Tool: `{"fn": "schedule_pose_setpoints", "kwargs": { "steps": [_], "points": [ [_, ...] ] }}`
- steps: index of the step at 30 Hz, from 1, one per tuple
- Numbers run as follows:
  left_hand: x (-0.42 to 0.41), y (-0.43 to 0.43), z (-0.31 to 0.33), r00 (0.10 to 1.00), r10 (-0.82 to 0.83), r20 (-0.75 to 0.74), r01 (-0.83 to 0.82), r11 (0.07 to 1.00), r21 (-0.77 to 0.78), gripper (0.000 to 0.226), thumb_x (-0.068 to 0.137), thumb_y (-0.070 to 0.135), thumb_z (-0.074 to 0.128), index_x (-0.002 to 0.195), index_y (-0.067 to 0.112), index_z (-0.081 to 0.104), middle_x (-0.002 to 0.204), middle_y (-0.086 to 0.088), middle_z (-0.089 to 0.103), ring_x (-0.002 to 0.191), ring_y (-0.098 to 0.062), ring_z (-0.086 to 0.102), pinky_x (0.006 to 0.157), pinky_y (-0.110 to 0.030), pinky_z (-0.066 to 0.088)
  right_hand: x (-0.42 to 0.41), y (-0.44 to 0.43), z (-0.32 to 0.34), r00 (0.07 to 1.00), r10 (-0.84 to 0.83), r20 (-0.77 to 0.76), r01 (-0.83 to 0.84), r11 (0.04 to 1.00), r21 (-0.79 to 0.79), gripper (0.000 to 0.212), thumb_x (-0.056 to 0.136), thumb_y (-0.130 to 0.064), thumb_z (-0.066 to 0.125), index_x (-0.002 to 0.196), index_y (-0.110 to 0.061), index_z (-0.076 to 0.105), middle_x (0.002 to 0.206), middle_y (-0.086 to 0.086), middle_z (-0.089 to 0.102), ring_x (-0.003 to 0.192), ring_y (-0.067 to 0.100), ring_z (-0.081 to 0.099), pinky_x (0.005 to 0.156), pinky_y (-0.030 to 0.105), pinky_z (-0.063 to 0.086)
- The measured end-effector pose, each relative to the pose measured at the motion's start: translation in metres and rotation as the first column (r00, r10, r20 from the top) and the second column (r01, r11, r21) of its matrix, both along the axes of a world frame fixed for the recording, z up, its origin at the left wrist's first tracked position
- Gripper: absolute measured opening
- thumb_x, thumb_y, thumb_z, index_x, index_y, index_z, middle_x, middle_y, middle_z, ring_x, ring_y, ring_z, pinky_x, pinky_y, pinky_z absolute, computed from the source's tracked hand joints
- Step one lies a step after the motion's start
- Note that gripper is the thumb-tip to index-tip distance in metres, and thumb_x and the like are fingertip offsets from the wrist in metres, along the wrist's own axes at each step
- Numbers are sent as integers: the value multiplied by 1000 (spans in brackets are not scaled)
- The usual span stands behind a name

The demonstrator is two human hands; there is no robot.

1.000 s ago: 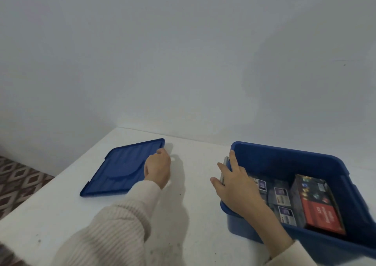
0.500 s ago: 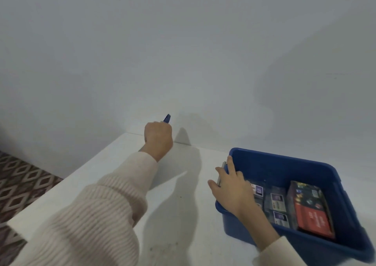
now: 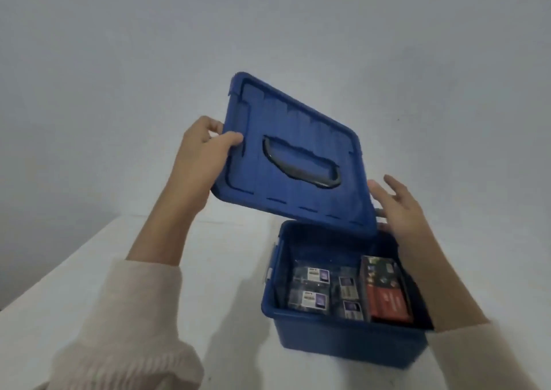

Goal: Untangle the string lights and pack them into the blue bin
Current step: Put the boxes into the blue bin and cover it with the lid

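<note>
The blue bin point(image 3: 343, 339) stands open on the white table at the lower right. Inside lie several clear packets with white and purple labels point(image 3: 311, 288) and a red and dark box point(image 3: 387, 291). The blue lid point(image 3: 286, 157), with a grey handle in its middle, hangs tilted in the air above the bin's far edge. My left hand point(image 3: 205, 151) grips the lid's left edge, thumb on top. My right hand point(image 3: 399, 207) is at the lid's lower right corner with fingers spread and straight; whether it touches the lid is unclear.
The white table point(image 3: 149, 270) runs from the bin toward the left, and its left edge drops to a dark floor. A plain pale wall point(image 3: 268, 31) fills the background behind the table.
My left hand has lifted the lid off the table and swung it right over the bin. My right hand has left the bin's near left rim and risen to the lid's right corner.
</note>
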State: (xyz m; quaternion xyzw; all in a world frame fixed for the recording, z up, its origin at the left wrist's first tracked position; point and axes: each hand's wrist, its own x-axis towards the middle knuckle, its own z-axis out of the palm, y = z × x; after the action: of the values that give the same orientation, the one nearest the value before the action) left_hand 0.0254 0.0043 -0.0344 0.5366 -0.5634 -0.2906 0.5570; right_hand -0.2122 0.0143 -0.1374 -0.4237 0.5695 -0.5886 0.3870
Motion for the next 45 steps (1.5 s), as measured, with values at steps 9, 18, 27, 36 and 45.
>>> {"fn": "schedule_pose_setpoints", "kwargs": {
  "steps": [9,18,27,36,45],
  "points": [
    [-26,1,-155,773,-59,632,-137,957,256,27,90,39,50,79,14,53,82,1,62,73,-17,57,58,-27,40,-58,45,-51,923,-162,-350,244,948,205,33,90,-12,55,123,-12,61,80,9,65,76,21,59,72,34,50],
    [-23,1,-168,779,-167,604,-116,908,402,20,88,37,50,93,17,50,82,-1,61,69,-13,55,57,-27,44,-53,57,-74,803,-96,-589,302,916,263,33,91,-19,53,124,-19,58,94,6,54,80,20,49,68,31,35],
    [-14,6,-180,936,-152,-317,331,685,649,33,86,34,61,108,10,64,104,-10,70,96,-28,63,83,-40,53,-59,62,-79,986,-103,-130,146,914,378,23,90,-21,58,110,-11,65,91,5,67,82,26,63,66,35,51],
    [-31,11,-184,997,-76,23,57,887,458,27,93,28,53,75,9,60,76,-8,65,68,-22,60,57,-28,47,-60,59,-92,985,-164,-45,170,938,302,13,88,-20,61,97,-13,67,88,5,67,81,29,63,66,38,51],
    [-24,6,-194,941,-180,288,79,941,328,45,98,28,42,142,22,38,129,1,58,106,-16,59,85,-26,49,-61,59,-99,988,-152,42,140,967,214,36,89,-20,61,125,-24,56,93,8,65,87,30,63,76,45,54]
  ]
}}
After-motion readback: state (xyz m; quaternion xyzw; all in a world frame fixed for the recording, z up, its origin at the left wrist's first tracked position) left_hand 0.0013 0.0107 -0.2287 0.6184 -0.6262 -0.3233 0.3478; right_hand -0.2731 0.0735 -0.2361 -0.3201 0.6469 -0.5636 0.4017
